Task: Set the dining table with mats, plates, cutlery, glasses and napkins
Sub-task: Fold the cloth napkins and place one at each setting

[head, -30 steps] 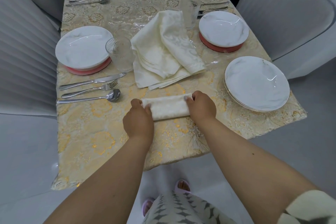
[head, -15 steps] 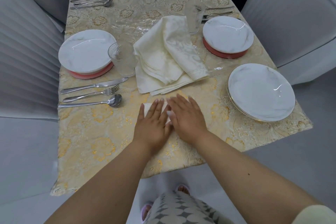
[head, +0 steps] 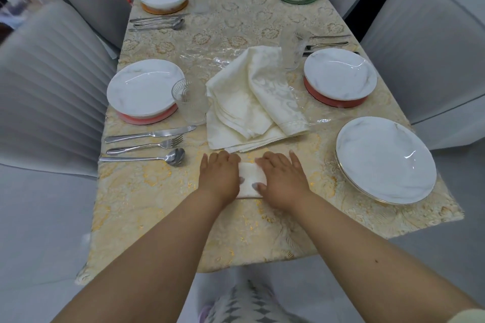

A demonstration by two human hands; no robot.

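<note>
Both the left hand [head: 219, 174] and right hand [head: 282, 181] lie flat, fingers straight and together, pressing a small folded cream cloth napkin [head: 250, 181] at lower centre of the counter [head: 157, 191]. It looks light, soft and springy; pinching its short ends should keep the fold.

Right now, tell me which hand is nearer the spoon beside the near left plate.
Left. The left hand lies just right of the spoon, pressing the folded napkin; the right hand lies beyond it.
</note>
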